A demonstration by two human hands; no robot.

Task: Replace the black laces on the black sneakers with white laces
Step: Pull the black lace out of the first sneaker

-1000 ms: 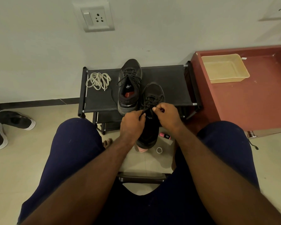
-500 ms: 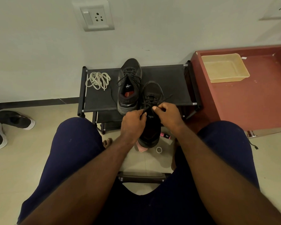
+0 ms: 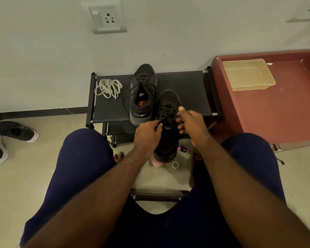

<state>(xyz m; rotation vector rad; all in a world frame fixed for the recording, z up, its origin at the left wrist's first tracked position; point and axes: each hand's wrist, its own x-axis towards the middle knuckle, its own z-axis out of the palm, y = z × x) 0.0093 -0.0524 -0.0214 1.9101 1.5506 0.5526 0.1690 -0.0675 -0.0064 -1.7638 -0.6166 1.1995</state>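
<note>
**A:** Why's the bundle of white laces [image 3: 108,88] parked at the left end of the shoe rack [image 3: 190,90]?

**B:** Probably staged within reach for when the eyelets are free. Beside it, one black sneaker [image 3: 143,93] sits on the rack, laced in black, waiting its turn.

**A:** And the hands?

**B:** The person's left hand [image 3: 147,135] is closed, pinching a strand of black lace [image 3: 158,122] and drawing it sideways. The second sneaker [image 3: 166,138] has its toe over the rack and its heel toward the person, likely so the tongue faces them. The right hand [image 3: 190,120], just right of the lacing, has curled fingers and thumb up. Can't tell if it's got a lace. Unlacing looks barely begun.
</note>
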